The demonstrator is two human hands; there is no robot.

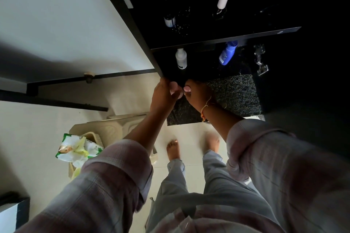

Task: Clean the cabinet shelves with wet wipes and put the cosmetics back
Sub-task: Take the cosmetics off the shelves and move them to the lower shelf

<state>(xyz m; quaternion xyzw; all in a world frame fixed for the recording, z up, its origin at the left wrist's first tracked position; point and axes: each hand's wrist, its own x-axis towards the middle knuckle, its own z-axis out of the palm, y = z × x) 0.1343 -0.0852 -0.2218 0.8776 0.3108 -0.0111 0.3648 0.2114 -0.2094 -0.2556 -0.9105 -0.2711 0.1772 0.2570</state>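
The left hand point(164, 95) and right hand point(197, 94) meet, fingers curled, at the front edge of the lower shelf point(206, 68). Whether they grip anything cannot be told. A white bottle point(181, 58) and a blue bottle point(227, 53) sit on that shelf, and the wipes pack point(76, 149) lies lower left.

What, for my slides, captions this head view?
Left hand and right hand meet before the cabinet, near white bottle and blue bottle.

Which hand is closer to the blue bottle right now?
Right. In the picture the right hand is below and left of the blue bottle. The left hand is further left, on the far side of the right hand.
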